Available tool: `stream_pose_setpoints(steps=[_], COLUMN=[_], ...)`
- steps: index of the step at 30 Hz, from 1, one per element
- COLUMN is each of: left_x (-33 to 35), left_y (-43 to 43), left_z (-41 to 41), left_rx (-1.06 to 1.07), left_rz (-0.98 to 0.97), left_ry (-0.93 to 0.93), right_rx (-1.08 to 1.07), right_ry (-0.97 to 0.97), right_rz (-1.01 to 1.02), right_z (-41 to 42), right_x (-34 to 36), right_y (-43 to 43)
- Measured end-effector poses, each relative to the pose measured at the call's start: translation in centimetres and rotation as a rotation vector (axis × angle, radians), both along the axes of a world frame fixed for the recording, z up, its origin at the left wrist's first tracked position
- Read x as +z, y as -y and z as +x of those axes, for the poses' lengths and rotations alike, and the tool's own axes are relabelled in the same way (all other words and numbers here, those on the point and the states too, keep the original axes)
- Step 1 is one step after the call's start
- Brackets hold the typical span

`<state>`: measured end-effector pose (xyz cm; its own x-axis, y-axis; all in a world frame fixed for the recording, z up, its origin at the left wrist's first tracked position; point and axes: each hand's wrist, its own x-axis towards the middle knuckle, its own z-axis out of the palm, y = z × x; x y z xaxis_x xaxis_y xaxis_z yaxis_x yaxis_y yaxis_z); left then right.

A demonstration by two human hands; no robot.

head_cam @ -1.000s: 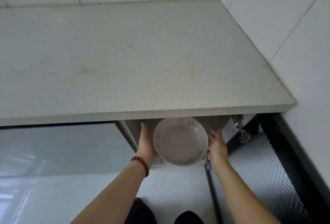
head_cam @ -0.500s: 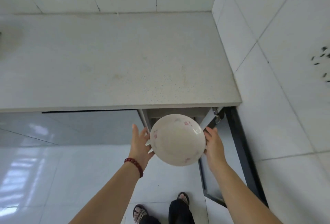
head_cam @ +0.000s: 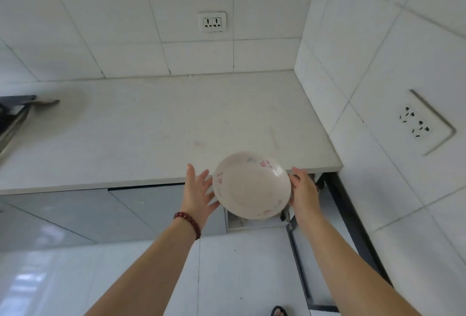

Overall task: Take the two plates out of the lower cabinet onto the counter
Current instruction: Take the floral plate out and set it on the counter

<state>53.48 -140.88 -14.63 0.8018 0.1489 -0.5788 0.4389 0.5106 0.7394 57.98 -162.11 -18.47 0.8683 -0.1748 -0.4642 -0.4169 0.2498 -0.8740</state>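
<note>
A white plate (head_cam: 252,186) with small pink flower marks is held in the air at the counter's front edge, its far rim over the counter (head_cam: 164,126). My left hand (head_cam: 198,191) presses its left rim with fingers spread, and my right hand (head_cam: 303,191) grips its right rim. Whether a second plate lies under it I cannot tell. The lower cabinet (head_cam: 254,223) stands open below the plate, its inside mostly hidden.
The open cabinet door (head_cam: 300,265) swings out to the right of my right arm. Tiled walls close the counter at the back and right, with sockets (head_cam: 212,22) on them. A stove edge (head_cam: 12,116) sits at the far left. Grey cabinet fronts (head_cam: 100,210) run leftward.
Both hands have lifted the plate from below the counter's edge up to counter height. The view has risen, showing the back wall and sockets.
</note>
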Motion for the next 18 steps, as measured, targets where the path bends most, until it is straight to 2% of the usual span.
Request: stream_pose_setpoints(steps=[9, 18], left_x=[3.5, 3.6], left_y=[-2.4, -2.0], left_z=[3.7, 13.8], left_rx=[-0.058, -0.104], left_rz=[0.031, 0.023], left_ry=[0.105, 0.111], right_rx=[0.006, -0.001], right_ry=[0.077, 0.109], right_rz=[-0.026, -0.034], right_z=[3.6, 13.3], right_x=[3.8, 4.5], right_y=[-2.2, -1.3])
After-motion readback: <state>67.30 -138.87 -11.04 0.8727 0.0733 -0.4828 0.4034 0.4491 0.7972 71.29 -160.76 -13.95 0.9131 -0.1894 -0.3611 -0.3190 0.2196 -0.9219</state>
